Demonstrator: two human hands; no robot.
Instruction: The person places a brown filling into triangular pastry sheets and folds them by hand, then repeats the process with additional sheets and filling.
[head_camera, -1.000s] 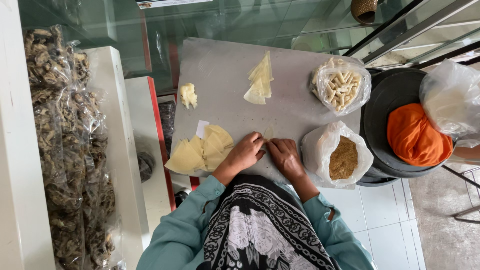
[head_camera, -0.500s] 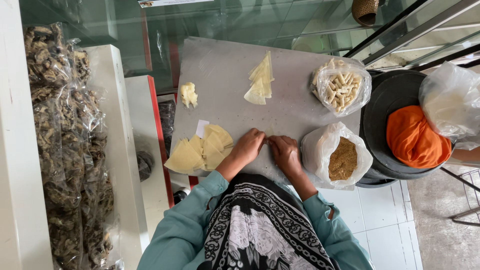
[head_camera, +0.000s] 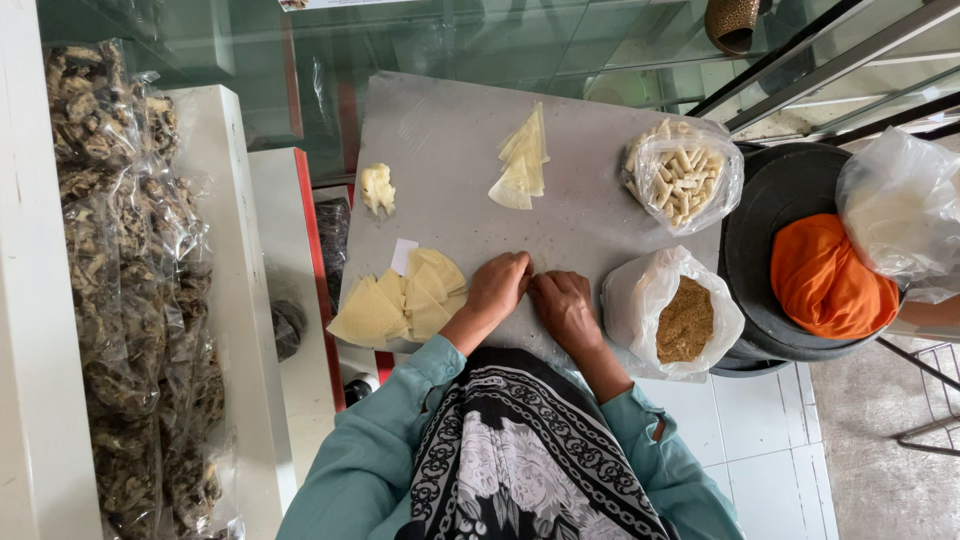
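Hands (head_camera: 497, 287) (head_camera: 563, 305) meet on grey board (head_camera: 440, 130), perhaps pinching pastry.

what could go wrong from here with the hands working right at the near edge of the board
1. The open bag of brown filling sits beside the right hand at the grey board's corner; a nudge might tip it off.
2. The stack of pale wrappers overhangs the board's left edge next to the left hand, so a sleeve could drag some off.
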